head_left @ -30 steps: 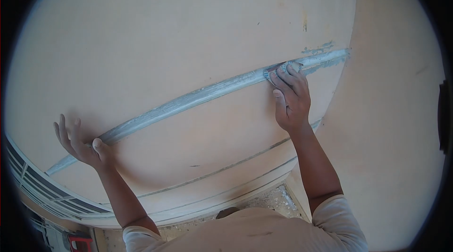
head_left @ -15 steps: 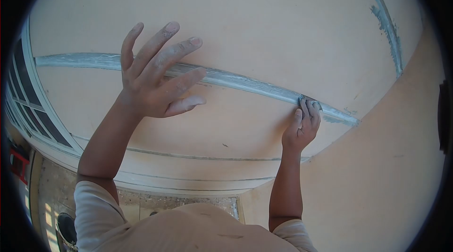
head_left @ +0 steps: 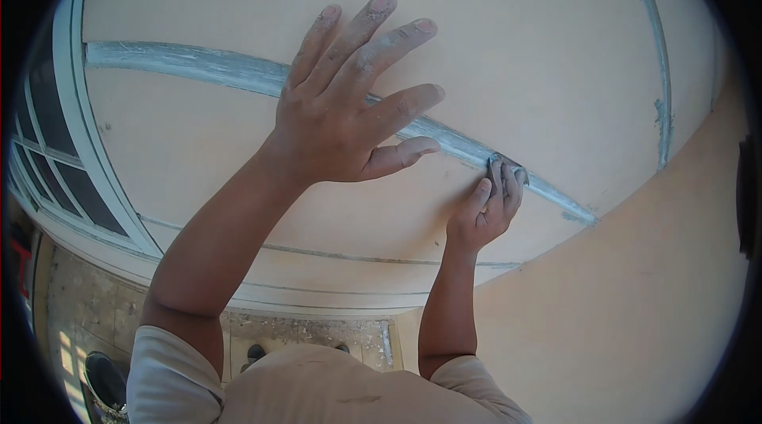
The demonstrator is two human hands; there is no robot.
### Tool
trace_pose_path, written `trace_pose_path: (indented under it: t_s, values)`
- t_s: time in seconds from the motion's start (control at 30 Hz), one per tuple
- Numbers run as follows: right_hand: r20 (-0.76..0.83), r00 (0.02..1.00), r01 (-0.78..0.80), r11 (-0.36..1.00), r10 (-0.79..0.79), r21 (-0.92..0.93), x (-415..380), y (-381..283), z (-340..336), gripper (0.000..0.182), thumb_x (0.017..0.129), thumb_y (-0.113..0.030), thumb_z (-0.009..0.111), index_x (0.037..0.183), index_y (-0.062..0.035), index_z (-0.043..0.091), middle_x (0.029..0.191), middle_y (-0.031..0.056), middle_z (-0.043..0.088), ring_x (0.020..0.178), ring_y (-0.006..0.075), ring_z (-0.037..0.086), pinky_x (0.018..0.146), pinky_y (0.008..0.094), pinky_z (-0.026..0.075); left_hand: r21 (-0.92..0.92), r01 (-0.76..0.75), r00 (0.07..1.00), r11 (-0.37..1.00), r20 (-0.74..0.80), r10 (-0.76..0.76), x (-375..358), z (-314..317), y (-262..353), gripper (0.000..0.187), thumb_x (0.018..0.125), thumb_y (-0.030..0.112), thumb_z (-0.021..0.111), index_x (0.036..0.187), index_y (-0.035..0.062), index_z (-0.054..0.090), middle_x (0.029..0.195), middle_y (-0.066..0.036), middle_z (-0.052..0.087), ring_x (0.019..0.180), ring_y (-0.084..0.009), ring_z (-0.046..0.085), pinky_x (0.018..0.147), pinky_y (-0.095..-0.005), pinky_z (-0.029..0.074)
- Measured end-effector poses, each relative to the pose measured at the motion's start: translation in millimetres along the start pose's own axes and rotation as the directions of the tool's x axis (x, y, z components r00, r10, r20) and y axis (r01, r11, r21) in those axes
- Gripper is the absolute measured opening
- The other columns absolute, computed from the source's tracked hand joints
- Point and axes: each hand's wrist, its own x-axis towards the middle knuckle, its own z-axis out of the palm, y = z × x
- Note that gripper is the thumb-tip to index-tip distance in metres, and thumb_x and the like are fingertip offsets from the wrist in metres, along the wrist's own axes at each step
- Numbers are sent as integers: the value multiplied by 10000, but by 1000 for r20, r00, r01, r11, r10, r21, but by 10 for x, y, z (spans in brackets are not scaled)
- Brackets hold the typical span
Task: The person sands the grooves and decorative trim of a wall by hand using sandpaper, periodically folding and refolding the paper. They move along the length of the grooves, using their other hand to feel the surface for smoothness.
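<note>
A grey-blue band [head_left: 182, 63], streaked with white, runs across the peach wall [head_left: 508, 51] and slopes down to the corner at the right. My left hand [head_left: 329, 126] is spread wide over the band, its fingers dusty and holding nothing. Farther right, my right hand [head_left: 488, 213] has its fingers bent against the band. Under those fingertips the dark edge of a thin sheet [head_left: 516, 166] shows, apparently sandpaper; most of it is hidden.
Another grey band [head_left: 655, 35] crosses the upper right of the wall. At the left is a white-framed window [head_left: 67, 146] with dark panes. Narrow grooves [head_left: 349, 255] run lower on the wall. A black bucket [head_left: 103, 380] stands on the dirty floor [head_left: 79, 297].
My left hand has moved right and up in view, still spread. My right hand has shifted slightly left along the band with the sheet. The view itself has shifted and tilted.
</note>
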Motion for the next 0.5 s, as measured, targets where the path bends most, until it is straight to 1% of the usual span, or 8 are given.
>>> trace_pose_path:
  t_s: [0.03,0.07,0.13,0.2,0.27,0.3,0.43,0.5]
  values:
    - [-17,988,-154,987,155,44,-28,-23,18,339,998,-132,485,1165,84,687,1299,213,578,1327,436,455,1079,542,404,-15,1,1000,1000,-6,-1,-1,23,13,413,894,621,603,1066,260,704,1424,-118,552,1379,-401,446,1166,-554,289]
    - [-14,989,-149,988,150,42,5,-90,38,339,998,-132,485,1165,84,687,1299,213,578,1327,436,455,1079,542,404,-33,-2,1000,999,-9,2,-3,34,24,402,890,616,611,1063,266,704,1423,-104,557,1382,-389,448,1164,-557,290]
    - [-71,942,-318,941,327,116,57,-248,96,348,1004,-136,474,1166,96,679,1313,226,569,1335,439,450,1073,539,412,-54,1,1000,999,-1,-1,-6,22,36,397,883,614,618,1060,268,704,1421,-92,561,1385,-375,450,1164,-557,293]
    - [-91,942,-303,936,323,179,30,-427,213,347,1000,-137,478,1161,99,676,1310,223,577,1337,460,443,1085,562,390,-49,-2,1000,999,-7,2,2,19,19,393,877,611,626,1057,271,704,1420,-81,565,1387,-361,452,1163,-557,295]
    - [-45,997,-51,992,57,119,-40,-581,318,336,993,-132,483,1143,93,682,1282,214,598,1332,479,444,1100,605,346,-91,11,1000,996,25,-8,-10,31,36,381,864,599,642,1059,277,701,1418,-70,569,1389,-352,454,1163,-553,299]
    - [-54,996,79,981,-70,176,-48,-697,365,323,983,-122,488,1142,70,692,1267,195,617,1319,501,455,1116,646,283,-83,11,1000,996,26,-9,-5,32,31,381,864,599,642,1059,277,701,1418,-70,569,1389,-352,454,1163,-553,299]
    - [19,993,107,972,-114,207,-41,-795,358,318,966,-119,512,1193,9,694,1261,166,629,1311,505,475,1128,646,232,-71,1,999,998,40,2,-7,24,43,374,859,599,646,1042,279,705,1418,-61,570,1387,-351,459,1166,-551,299]
    - [26,991,124,974,-131,188,-25,-791,341,320,961,-123,525,1204,0,692,1263,164,627,1310,498,477,1127,637,239,-77,9,1000,997,23,-7,-2,36,49,375,858,602,647,1035,277,707,1418,-61,570,1383,-352,464,1166,-551,301]
